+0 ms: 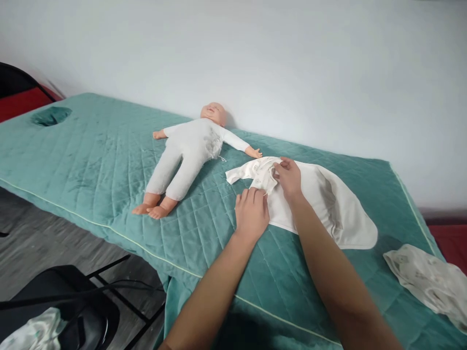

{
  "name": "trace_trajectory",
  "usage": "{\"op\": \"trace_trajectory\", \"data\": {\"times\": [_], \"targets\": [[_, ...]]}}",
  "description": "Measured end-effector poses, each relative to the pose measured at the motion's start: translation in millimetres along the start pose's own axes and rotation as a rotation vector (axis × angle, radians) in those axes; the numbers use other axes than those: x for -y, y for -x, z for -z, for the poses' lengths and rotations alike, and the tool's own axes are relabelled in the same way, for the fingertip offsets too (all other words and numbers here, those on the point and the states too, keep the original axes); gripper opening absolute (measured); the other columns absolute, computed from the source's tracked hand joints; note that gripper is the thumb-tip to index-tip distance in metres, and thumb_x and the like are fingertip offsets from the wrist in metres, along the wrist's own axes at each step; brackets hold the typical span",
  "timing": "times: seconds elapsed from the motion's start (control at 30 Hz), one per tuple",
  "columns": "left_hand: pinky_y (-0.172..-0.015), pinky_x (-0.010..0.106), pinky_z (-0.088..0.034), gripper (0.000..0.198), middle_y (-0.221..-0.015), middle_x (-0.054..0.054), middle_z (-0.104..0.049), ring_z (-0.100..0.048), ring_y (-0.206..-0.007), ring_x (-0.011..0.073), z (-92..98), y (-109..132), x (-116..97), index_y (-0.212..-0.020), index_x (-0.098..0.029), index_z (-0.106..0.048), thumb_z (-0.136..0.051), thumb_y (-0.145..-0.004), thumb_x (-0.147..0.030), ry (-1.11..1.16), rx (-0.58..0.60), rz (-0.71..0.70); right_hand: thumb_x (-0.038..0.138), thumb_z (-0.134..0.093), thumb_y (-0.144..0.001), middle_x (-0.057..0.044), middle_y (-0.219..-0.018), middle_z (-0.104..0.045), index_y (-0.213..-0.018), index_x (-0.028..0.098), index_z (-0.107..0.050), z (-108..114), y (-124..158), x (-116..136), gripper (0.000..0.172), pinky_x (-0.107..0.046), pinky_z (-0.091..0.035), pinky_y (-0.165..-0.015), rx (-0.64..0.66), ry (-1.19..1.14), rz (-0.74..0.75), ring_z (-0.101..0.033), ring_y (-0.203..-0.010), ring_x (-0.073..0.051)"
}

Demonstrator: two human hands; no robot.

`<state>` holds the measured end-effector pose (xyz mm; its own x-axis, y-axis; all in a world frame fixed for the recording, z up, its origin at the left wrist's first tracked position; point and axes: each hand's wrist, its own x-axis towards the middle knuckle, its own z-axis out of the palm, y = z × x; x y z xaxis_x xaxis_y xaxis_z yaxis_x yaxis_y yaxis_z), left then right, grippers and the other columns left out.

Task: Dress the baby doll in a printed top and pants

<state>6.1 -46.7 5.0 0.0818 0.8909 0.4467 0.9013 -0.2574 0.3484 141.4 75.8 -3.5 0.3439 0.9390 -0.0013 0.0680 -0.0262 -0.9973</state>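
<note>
A white baby garment [314, 194] lies spread on the green quilted cover, its printed, sleeve-like end pointing left and a wide smooth end to the right. My right hand [290, 177] pinches the fabric near the neck area with thumb and fingers. Closer to me, my left hand [251, 214] has curled fingers gripping the garment's near edge; its fingertips are partly hidden. Just left of the garment a baby doll [195, 141] with a white cloth body lies on its back, arms spread. One doll hand [253, 152] rests close to the fabric's upper edge.
The green quilted cover [109, 160] drapes a bed against a pale wall [233, 58]. A crumpled patterned cloth [430, 279] lies at the right. Below left stands a black chair [69, 291] holding another white cloth [36, 333]. The cover has a round hole [51, 116] at far left.
</note>
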Motion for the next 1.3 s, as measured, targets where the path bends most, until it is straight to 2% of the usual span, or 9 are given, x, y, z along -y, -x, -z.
{"op": "trace_trajectory", "data": {"times": [0.1,0.2,0.37,0.53,0.67,0.83,0.93,1.13,1.3], "targets": [[-0.078,0.035,-0.044,0.021,-0.098,0.007,-0.068,-0.061,-0.091,0.0213,0.4,2,1,-0.106,-0.021,-0.061,-0.041,-0.104,-0.024,0.066,-0.020,-0.057,0.029,-0.062,-0.074,0.000,-0.094,-0.061,-0.112,0.019,-0.059,6,-8,-4,0.039,-0.026,-0.056,-0.074,-0.067,-0.020,0.042,-0.064,-0.085,-0.013],[-0.076,0.034,-0.044,0.021,-0.094,0.006,-0.068,-0.063,-0.088,0.0200,1.4,4,-2,-0.109,-0.021,-0.061,-0.040,-0.104,-0.025,0.050,0.023,-0.107,0.025,-0.056,-0.073,-0.002,-0.101,-0.063,-0.110,0.019,-0.061,17,-13,-6,0.038,-0.027,-0.054,-0.073,-0.103,0.059,0.072,-0.063,-0.085,-0.015],[-0.070,0.037,-0.043,0.019,-0.091,0.005,-0.069,-0.064,-0.084,0.0209,1.1,8,-20,-0.104,-0.022,-0.061,-0.043,-0.103,-0.023,-0.074,0.088,-0.186,0.024,-0.052,-0.073,-0.007,-0.108,-0.068,-0.112,0.017,-0.063,34,-15,-2,0.041,-0.033,-0.054,-0.081,-0.036,0.192,0.095,-0.065,-0.090,-0.019],[-0.071,0.037,-0.044,0.023,-0.096,0.005,-0.070,-0.065,-0.084,0.0201,1.5,12,-32,-0.117,-0.021,-0.058,-0.042,-0.105,-0.032,-0.047,0.088,-0.305,0.019,-0.052,-0.075,-0.009,-0.112,-0.072,-0.122,0.017,-0.061,48,-16,1,0.049,-0.035,-0.053,-0.083,-0.018,0.384,0.125,-0.067,-0.087,-0.021],[-0.083,0.041,-0.047,0.026,-0.114,0.008,-0.069,-0.063,-0.102,0.0239,8.1,26,-27,-0.121,-0.019,-0.057,-0.049,-0.103,-0.035,0.003,0.125,-0.368,0.017,-0.052,-0.077,-0.008,-0.111,-0.073,-0.128,0.018,-0.059,54,-18,1,0.051,-0.037,-0.050,-0.093,-0.001,0.502,0.163,-0.067,-0.096,-0.022],[-0.105,0.045,-0.043,0.037,-0.135,0.009,-0.061,-0.053,-0.127,0.0259,20.1,57,-13,-0.127,-0.020,-0.057,-0.055,-0.091,-0.012,0.169,0.181,-0.351,0.033,-0.061,-0.085,-0.008,-0.108,-0.072,-0.134,0.016,-0.056,54,-14,1,0.052,-0.038,-0.049,-0.092,0.043,0.705,0.181,-0.067,-0.099,-0.025],[-0.107,0.044,-0.043,0.047,-0.138,0.008,-0.059,-0.049,-0.132,0.0263,22.4,67,-7,-0.129,-0.021,-0.057,-0.052,-0.086,-0.003,0.197,0.185,-0.315,0.039,-0.061,-0.087,-0.009,-0.108,-0.072,-0.135,0.017,-0.056,58,-7,5,0.053,-0.039,-0.049,-0.091,0.041,0.820,0.146,-0.066,-0.100,-0.028],[-0.087,0.041,-0.049,0.026,-0.119,0.008,-0.067,-0.060,-0.108,0.0256,13.6,53,-6,-0.119,-0.022,-0.063,-0.056,-0.095,-0.016,0.074,0.138,-0.247,0.032,-0.064,-0.082,-0.005,-0.098,-0.072,-0.128,0.020,-0.060,76,11,3,0.048,-0.039,-0.048,-0.091,0.039,0.712,0.117,-0.066,-0.097,-0.027],[-0.082,0.034,-0.050,0.017,-0.099,0.007,-0.069,-0.064,-0.093,0.0216,-2.3,26,-12,-0.106,-0.020,-0.067,-0.051,-0.099,-0.022,0.074,0.081,-0.259,0.033,-0.059,-0.083,0.000,-0.083,-0.066,-0.121,0.021,-0.062,77,10,-7,0.040,-0.035,-0.052,-0.082,0.023,0.505,0.115,-0.066,-0.082,-0.021]]}}
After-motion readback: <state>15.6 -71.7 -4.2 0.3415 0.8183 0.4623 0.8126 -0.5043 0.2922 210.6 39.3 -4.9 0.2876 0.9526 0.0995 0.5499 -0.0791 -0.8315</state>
